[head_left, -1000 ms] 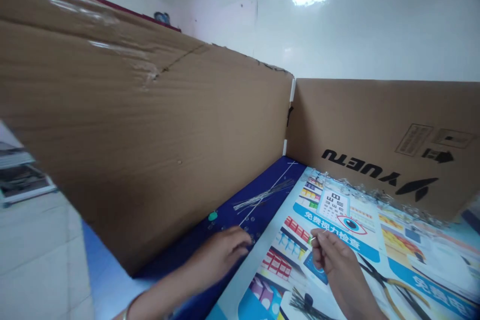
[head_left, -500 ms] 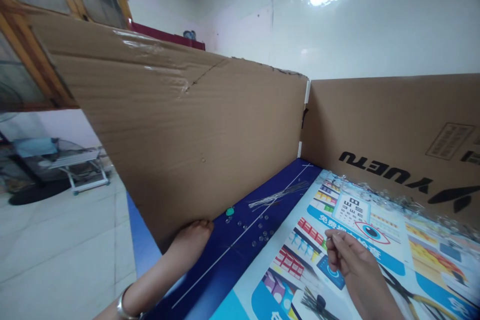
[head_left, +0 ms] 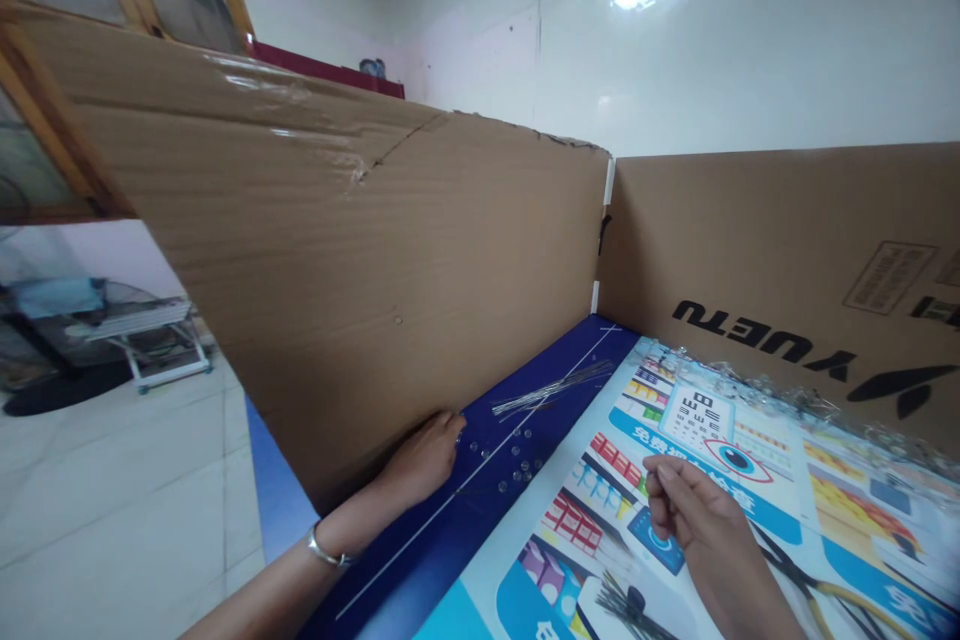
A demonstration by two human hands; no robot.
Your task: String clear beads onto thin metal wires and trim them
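My left hand (head_left: 424, 460), with a silver bangle at the wrist, reaches along the foot of the cardboard wall. Its fingers are curled together at the spot of a small green item, which they now hide. Just right of it, several small clear beads (head_left: 521, 460) lie scattered on the dark blue surface (head_left: 420, 560). A bundle of thin wires (head_left: 551, 390) lies beyond them. My right hand (head_left: 694, 510) hovers over the printed sheet (head_left: 555, 560), thumb and forefinger pinched; anything between them is too small to make out. Pliers with yellowish handles (head_left: 817, 585) are beside that wrist.
Tall cardboard panels (head_left: 360, 270) stand at the left and back, the back one (head_left: 787, 240) marked YUETU. Along its base runs a pile of clear small pieces (head_left: 780, 395). A dark bundle of wire strands (head_left: 622, 605) sits near the front edge.
My left hand has moved forward and right, over the green item, which is no longer visible. The right hand keeps its pinch almost unmoved. The view has shifted slightly.
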